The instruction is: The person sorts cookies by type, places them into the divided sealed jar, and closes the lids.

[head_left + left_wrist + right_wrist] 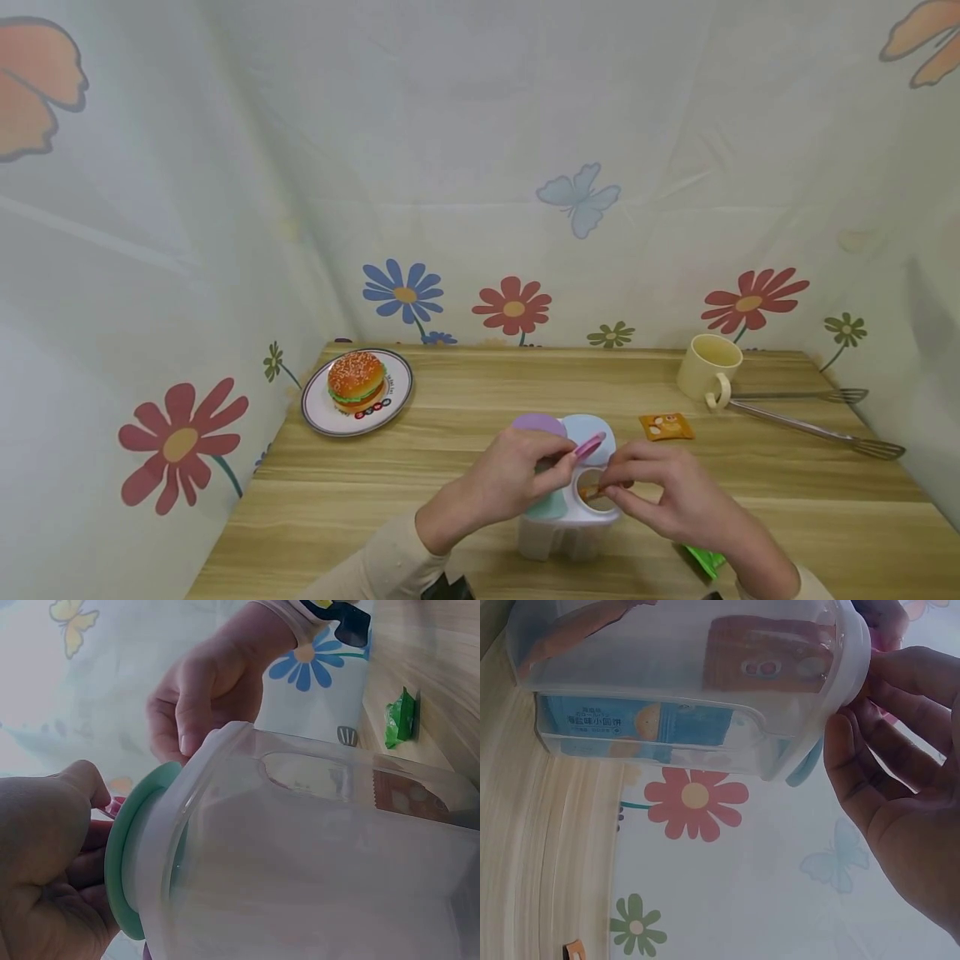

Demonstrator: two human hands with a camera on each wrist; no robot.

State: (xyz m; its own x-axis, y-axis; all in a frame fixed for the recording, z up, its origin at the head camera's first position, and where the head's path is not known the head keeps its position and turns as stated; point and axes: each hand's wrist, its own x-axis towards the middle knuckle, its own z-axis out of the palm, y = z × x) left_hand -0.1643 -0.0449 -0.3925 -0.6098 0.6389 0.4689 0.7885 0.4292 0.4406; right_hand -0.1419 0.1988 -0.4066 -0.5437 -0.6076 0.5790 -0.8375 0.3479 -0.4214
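Note:
A clear plastic storage box point(534, 540) with a white top stands on the wooden table, its round lids purple point(536, 423), blue point(592, 429) and green point(550, 506). Over it, my left hand point(510, 477) pinches a raised pink lid point(590, 447) between thumb and fingers. My right hand point(678, 492) is at the uncovered round opening, its fingertips pinching an orange-brown snack packet point(780, 656) that reaches down inside the box. Through the clear wall in the right wrist view, a blue snack packet point(634, 724) shows in another compartment.
An orange packet point(666, 426) and a green packet point(705, 561) lie right of the box. Behind them stand a yellow mug point(705, 367) and two metal whisks point(806, 423). A plate point(318, 414) with a toy hamburger point(356, 379) sits at the back left.

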